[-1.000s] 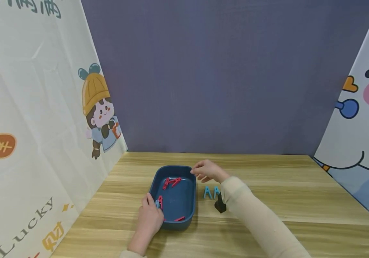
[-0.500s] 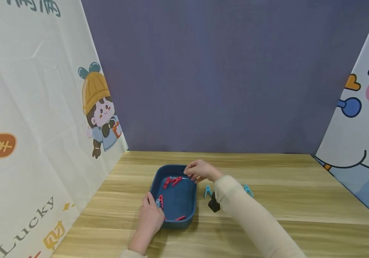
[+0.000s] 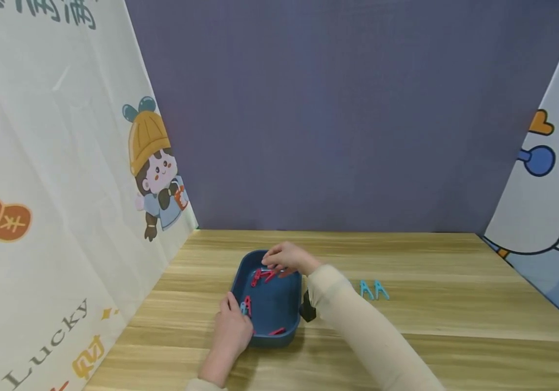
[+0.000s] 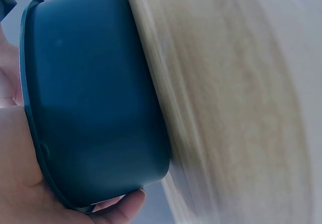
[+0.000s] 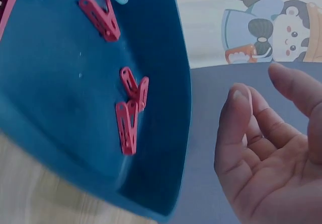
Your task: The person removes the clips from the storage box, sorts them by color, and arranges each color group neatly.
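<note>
A dark blue plastic tub (image 3: pixel 275 301) sits on the wooden table. My left hand (image 3: pixel 232 328) grips its left rim near the front corner; in the left wrist view, fingertips (image 4: pixel 132 204) curl round the tub's end. Inside lie several red clothespins (image 5: pixel 128 128) and a light blue clothespin (image 3: pixel 243 308) against the left wall. My right hand (image 3: pixel 289 258) is over the tub's far end. In the right wrist view its fingers are loosely bent, thumb and fingertips apart, with nothing between them.
Two light blue clothespins (image 3: pixel 366 289) lie on the table right of the right sleeve (image 3: pixel 353 309). A small black block (image 3: pixel 307 307) shows under the right wrist. A grey-purple backdrop (image 3: pixel 333 119) stands behind the table, with printed cloth walls on both sides.
My right hand has moved left, from the tub's right rim to over its far end. The sleeve now covers blue clothespins seen beside the tub and uncovers two farther right. Left hand stays.
</note>
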Tool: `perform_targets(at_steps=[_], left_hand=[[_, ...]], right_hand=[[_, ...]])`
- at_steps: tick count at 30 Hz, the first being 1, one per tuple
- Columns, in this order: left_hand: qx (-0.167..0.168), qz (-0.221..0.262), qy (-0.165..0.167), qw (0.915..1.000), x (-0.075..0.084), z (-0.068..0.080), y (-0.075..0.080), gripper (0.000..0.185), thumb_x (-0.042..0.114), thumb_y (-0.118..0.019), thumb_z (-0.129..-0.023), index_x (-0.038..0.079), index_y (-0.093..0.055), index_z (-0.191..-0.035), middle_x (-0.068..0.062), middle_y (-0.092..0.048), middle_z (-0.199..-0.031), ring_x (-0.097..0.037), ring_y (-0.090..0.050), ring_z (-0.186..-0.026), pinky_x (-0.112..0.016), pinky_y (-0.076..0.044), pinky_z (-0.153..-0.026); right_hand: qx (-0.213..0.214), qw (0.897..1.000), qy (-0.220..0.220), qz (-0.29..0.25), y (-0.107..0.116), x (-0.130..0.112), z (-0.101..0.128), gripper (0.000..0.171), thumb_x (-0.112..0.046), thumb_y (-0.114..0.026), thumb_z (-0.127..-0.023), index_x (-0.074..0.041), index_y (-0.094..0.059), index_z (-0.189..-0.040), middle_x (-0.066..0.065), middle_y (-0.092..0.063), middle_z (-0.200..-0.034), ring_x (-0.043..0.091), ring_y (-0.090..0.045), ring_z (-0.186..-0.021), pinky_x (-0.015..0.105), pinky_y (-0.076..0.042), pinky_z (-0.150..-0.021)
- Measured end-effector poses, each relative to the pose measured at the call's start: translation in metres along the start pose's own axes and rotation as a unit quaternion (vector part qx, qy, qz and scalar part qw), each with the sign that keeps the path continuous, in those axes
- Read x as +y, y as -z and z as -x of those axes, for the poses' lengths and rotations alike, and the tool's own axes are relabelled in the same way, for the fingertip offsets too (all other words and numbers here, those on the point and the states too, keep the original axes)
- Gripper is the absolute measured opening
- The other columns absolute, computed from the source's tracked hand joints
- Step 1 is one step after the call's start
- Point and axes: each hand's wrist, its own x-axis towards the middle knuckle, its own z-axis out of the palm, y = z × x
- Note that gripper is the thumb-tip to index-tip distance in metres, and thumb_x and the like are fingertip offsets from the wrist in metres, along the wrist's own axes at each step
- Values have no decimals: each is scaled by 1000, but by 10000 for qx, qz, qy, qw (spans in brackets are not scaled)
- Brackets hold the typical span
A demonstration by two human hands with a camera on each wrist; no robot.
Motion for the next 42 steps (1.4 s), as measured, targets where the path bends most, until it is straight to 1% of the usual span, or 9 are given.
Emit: perform_targets(at_steps=[6,10,14,18,22,25,31,36,42], left_hand=[[161,-42,-117,9998,0,2,0,63,7,-51,-82,-23,-26,-131,-36,-33,-126,-48,-48,-95,-54,-43,-79],[194,-88,-179,9996,0,1,0,62,7,-52,-82,-23,-27,-130,-37,-34,-124,-47,-49,-92,-53,-44,-77],[221,-56,-161,9996,0,1,-1,62,6,-53,-81,-23,-29,-130,-36,-35,-124,-47,-49,-91,-53,-44,-76],[178,-40,-108,9998,0,0,-3,62,7,-54,-81,-22,-29,-131,-35,-35,-125,-47,-49,-92,-53,-43,-78],[201,-34,-103,9997,0,0,-4,62,6,-54,-80,-21,-30,-130,-35,-35,-125,-47,-49,-92,-53,-43,-78],[183,-25,-82,9998,1,1,-3,62,7,-54,-81,-21,-30,-131,-35,-35,-126,-46,-49,-92,-52,-44,-77],[156,14,-18,9999,2,1,0,62,7,-54,-82,-21,-29,-131,-35,-34,-127,-46,-49,-94,-52,-44,-78],[162,59,48,9998,2,1,0,62,6,-54,-82,-21,-28,-132,-34,-34,-127,-46,-48,-94,-52,-44,-77],[159,28,5,9999,1,1,-1,63,7,-53,-81,-21,-28,-132,-35,-33,-127,-47,-48,-93,-52,-44,-76]], right_hand=[[-87,9999,134,47,-13,1,-9,28,-20,-63,-87,-2,-64,-109,16,-62,-100,37,-60,-90,39,-52,-69],[-89,9998,155,93,-21,3,-13,26,-19,-64,-86,-2,-65,-105,18,-63,-101,33,-63,-82,38,-53,-66],[-125,9999,93,26,-28,4,-19,24,-19,-63,-87,-2,-65,-104,18,-63,-98,26,-63,-75,39,-52,-68],[-173,9998,42,-73,-34,6,-24,22,-19,-63,-87,-3,-65,-101,15,-64,-92,34,-62,-84,45,-50,-74],[-256,9996,52,-104,-38,8,-28,23,-18,-64,-86,2,-65,-97,20,-63,-92,39,-60,-90,45,-51,-73],[-342,9994,62,-46,-41,10,-30,24,-17,-64,-86,5,-64,-93,22,-64,-89,34,-62,-79,41,-52,-68],[-473,9989,-12,4,-47,16,-34,17,-15,-64,-85,2,-64,-87,9,-61,-74,15,-56,-61,36,-53,-62],[-685,9974,-182,-93,-55,21,-36,16,-14,-64,-85,1,-64,-89,10,-62,-80,15,-56,-61,34,-52,-60],[-806,9959,-401,-27,-62,23,-38,15,-11,-64,-84,2,-65,-91,17,-63,-91,25,-62,-73,38,-53,-63]])
